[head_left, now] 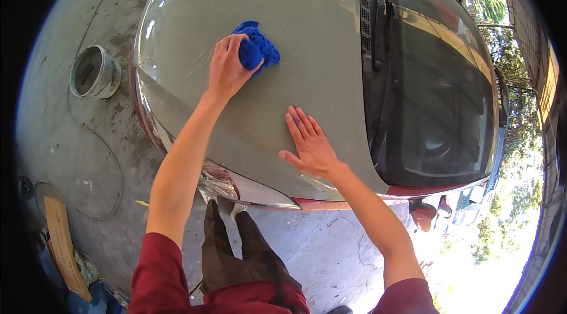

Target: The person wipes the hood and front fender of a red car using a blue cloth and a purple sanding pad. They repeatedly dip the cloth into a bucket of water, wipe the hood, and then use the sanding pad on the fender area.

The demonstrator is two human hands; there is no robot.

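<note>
A car hood (pixel 310 48) with a dull grey-green surface fills the middle of the head view, with fine marks and small droplets or specks on it. My left hand (pixel 228 66) grips a bunched blue cloth (pixel 259 48) against the hood, left of centre. To the right and closer to me, my right hand (pixel 310 143) rests palm down on the bare hood surface, fingers extended and holding nothing. Purplish stains show on its fingers.
The windshield (pixel 438 79) and wiper cowl (pixel 366 8) lie on the right. A stained bucket (pixel 108 74) stands on the concrete floor beside the front bumper, near a thin cable (pixel 116 159). A long cardboard box (pixel 64 247) is at lower left. A red side mirror (pixel 423 215) protrudes.
</note>
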